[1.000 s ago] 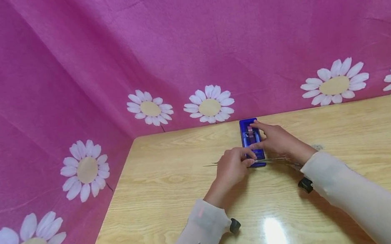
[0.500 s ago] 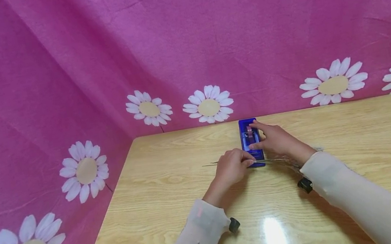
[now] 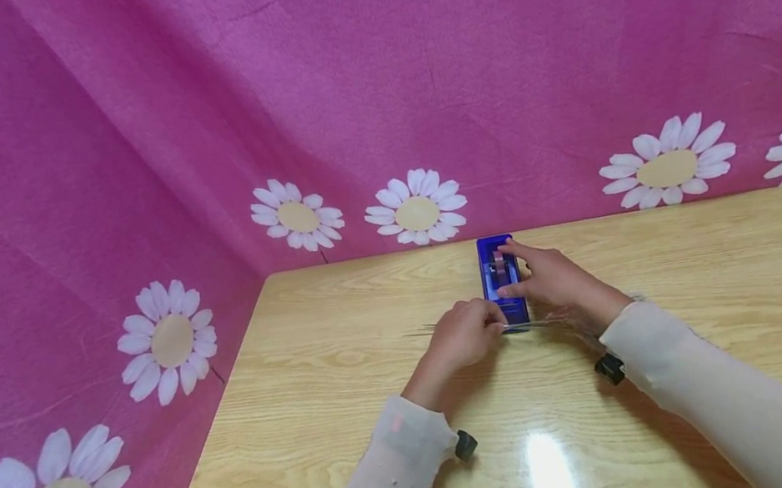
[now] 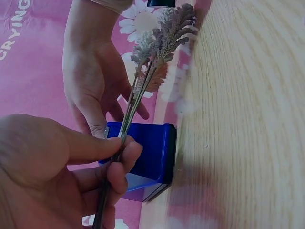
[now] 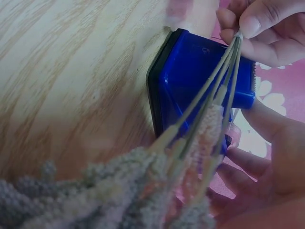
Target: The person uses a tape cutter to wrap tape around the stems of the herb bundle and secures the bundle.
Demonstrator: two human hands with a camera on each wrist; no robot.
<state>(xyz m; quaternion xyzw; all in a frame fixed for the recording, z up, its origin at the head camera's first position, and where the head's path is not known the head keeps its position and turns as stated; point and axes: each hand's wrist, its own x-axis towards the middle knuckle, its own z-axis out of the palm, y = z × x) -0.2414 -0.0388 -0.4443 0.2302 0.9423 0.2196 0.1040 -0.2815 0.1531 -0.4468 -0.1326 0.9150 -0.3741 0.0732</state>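
Several thin stems of a bunch of dried-looking flowers (image 4: pixel 174 38) are pinched between the thumb and fingers of my left hand (image 3: pixel 464 336). Their grey and pinkish heads (image 5: pixel 119 193) point right, under my right forearm. A blue tape dispenser (image 3: pixel 489 276) with a tape roll (image 3: pixel 499 263) stands lengthwise near the table's far edge. My right hand (image 3: pixel 556 280) grips it from the right, thumb towards the near end and index finger at the far end. In the left wrist view, the stems (image 4: pixel 135 102) pass in front of the dispenser. Parts of its right side are hidden.
The wooden table (image 3: pixel 312 424) ends just behind the dispenser. A pink cloth (image 3: pixel 502 75) printed with daisies hangs along the back and left. Dark wrist-camera mounts (image 3: pixel 466 444) stick out under both sleeves.
My left hand has shifted slightly left and nearer with the stems, away from the dispenser's near end. My right hand keeps its place on the dispenser.
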